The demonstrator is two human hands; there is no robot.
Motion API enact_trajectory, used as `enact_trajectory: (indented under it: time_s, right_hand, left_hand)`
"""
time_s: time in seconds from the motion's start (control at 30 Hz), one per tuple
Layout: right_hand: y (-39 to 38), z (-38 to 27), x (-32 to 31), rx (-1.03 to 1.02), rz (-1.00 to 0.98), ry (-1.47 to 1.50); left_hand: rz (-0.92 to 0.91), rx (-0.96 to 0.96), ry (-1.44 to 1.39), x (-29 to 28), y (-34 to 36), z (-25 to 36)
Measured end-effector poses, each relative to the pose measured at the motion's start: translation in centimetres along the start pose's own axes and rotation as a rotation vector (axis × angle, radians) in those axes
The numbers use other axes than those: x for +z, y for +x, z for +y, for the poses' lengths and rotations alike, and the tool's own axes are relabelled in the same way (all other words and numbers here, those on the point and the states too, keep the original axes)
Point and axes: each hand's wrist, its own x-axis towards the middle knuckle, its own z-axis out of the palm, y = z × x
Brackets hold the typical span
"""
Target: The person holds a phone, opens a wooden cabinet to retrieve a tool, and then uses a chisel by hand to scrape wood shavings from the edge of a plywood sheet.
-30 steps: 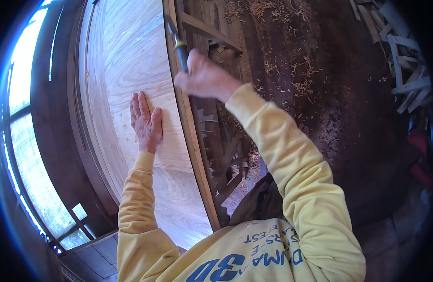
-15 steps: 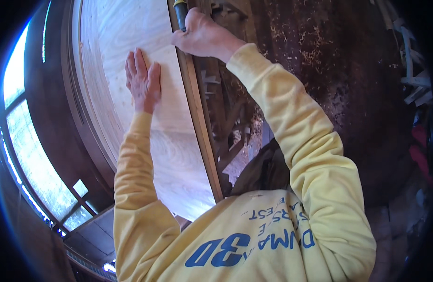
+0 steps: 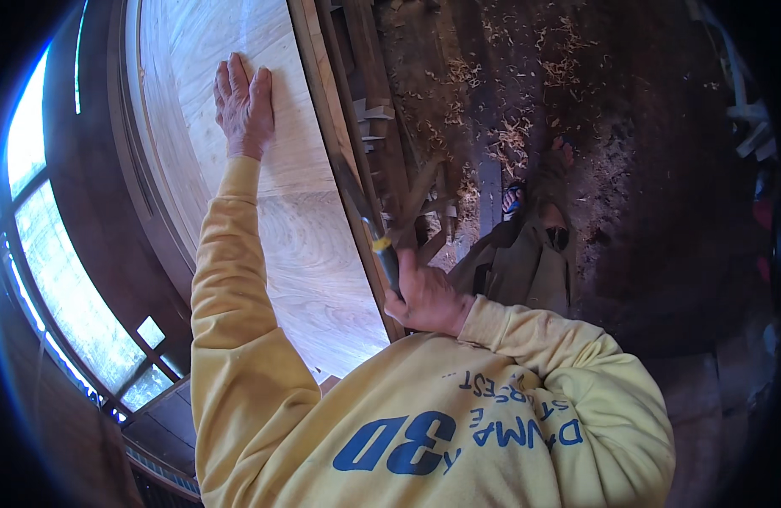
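My left hand [image 3: 244,106] lies flat on a pale plywood panel [image 3: 310,254], fingers stretched out and holding nothing. My right hand [image 3: 429,296] is closed around the handle of a hand tool [image 3: 386,261], close to my body. Its handle is dark with a yellow band, and a thin bent metal neck runs into a long, narrow grey blade. That blade points away from me along the panel's right edge [image 3: 327,93], a strip of wood; whether it touches the edge I cannot tell. Blur hides the blade's exact shape.
Scrap wood pieces [image 3: 375,118] lie just right of the panel. Curly wood shavings [image 3: 513,140] are scattered over the dark floor [image 3: 611,203]. My feet [image 3: 513,199] are on the floor at the right. Bright window panes [image 3: 69,271] line the left side.
My right hand has come from the far end of the panel edge back toward my body, still gripping the tool. My left hand sits slightly farther up in the picture, still flat.
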Motion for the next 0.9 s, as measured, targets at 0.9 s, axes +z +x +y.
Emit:
enact_trajectory:
  time_s: [0.9]
  right_hand:
    - [34.3, -11.9, -23.6, -0.076, 0.091, -0.128]
  left_hand:
    - [-0.013, -0.086, 0.044, 1.1, 19.4, -0.1]
